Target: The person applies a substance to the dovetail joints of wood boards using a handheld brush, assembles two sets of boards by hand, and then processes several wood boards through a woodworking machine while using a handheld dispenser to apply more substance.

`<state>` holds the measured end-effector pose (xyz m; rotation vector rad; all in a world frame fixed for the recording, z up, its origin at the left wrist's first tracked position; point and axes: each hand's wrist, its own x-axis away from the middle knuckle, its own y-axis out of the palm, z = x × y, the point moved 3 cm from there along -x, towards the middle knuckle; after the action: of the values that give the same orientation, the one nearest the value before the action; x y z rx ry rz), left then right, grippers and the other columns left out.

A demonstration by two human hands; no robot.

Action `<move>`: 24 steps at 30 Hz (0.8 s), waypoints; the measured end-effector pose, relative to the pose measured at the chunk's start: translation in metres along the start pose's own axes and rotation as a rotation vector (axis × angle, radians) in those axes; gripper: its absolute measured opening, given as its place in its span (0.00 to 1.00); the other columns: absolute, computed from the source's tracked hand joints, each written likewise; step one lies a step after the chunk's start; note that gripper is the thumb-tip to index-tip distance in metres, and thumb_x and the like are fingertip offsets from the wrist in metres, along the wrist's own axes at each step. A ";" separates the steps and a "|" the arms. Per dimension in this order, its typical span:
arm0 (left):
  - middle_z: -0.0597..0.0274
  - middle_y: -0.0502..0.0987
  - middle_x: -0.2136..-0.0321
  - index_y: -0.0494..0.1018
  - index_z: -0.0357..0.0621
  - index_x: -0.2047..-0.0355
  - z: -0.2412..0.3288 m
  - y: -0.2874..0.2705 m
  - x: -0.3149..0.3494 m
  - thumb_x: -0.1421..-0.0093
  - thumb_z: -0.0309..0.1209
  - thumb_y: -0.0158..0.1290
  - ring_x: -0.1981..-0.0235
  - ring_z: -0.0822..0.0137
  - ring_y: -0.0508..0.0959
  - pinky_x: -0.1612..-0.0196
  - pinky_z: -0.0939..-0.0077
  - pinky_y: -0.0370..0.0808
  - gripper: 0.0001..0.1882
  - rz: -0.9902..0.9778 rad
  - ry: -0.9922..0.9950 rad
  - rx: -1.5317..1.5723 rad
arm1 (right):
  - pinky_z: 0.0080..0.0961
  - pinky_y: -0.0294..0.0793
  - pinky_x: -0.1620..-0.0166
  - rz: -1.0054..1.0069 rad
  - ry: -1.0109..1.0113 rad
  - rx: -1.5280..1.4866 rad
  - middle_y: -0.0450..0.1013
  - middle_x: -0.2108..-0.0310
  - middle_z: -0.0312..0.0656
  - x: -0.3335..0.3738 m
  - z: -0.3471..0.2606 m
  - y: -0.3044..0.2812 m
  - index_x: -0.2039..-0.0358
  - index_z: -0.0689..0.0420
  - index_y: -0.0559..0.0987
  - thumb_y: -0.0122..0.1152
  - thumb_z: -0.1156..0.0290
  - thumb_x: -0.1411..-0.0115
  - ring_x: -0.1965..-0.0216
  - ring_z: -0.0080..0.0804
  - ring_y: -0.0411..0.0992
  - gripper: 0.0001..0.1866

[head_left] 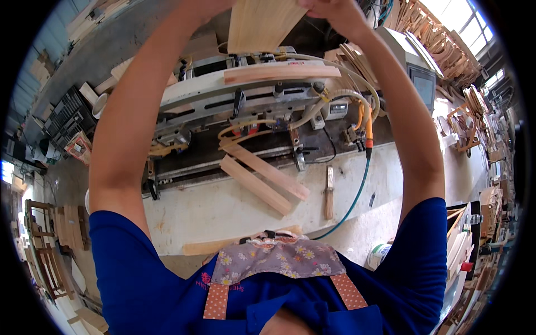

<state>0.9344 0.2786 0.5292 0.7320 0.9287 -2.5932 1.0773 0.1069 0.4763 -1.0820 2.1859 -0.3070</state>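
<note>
Both my arms reach up to the top edge of the head view, with a pale wooden board [262, 28] between the hands. My left hand [204, 8] is closed at the board's left edge, its fingers partly cut off by the picture's rim. At the opposite edge my right hand [333, 12] grips the board with fingertips and thumb. The board is raised above a clamping machine [251, 100] with metal rails and hoses. A wooden strip [282, 73] lies along the machine's pale beam, just below the board.
Two crossed wooden strips [257, 181] lie on the white worktop [195, 215]. A short wooden stick [329, 195] is to their right, near a teal hose [360, 192]. A control screen [422, 84] stands beyond my right arm. Stacked wood [430, 36] fills the far right.
</note>
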 end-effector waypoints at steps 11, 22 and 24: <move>0.64 0.79 0.65 0.77 0.42 0.59 -0.183 0.070 -0.026 0.50 0.43 0.65 0.65 0.73 0.78 0.63 0.77 0.76 0.23 -0.223 -0.465 0.154 | 0.20 0.69 0.68 -0.071 0.316 0.130 0.73 0.76 0.32 -0.028 0.175 0.032 0.62 0.58 0.81 0.66 0.58 0.45 0.75 0.19 0.66 0.18; 0.67 0.76 0.77 0.79 0.40 0.69 -0.231 0.125 0.003 0.51 0.43 0.65 0.75 0.76 0.73 0.71 0.81 0.73 0.19 -0.188 -0.537 0.270 | 0.24 0.67 0.70 -0.242 0.480 0.327 0.73 0.76 0.34 0.005 0.210 0.037 0.62 0.62 0.79 0.62 0.58 0.42 0.76 0.20 0.62 0.18; 0.67 0.76 0.77 0.79 0.40 0.69 -0.211 0.121 0.000 0.52 0.45 0.64 0.76 0.76 0.73 0.71 0.80 0.73 0.20 -0.168 -0.526 0.257 | 0.24 0.66 0.70 -0.211 0.421 0.262 0.72 0.76 0.33 0.004 0.207 0.033 0.62 0.61 0.79 0.62 0.59 0.42 0.76 0.20 0.62 0.18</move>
<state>1.0626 0.3261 0.3276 0.0034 0.5187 -2.8634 1.1912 0.1414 0.3039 -1.1783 2.3009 -0.9645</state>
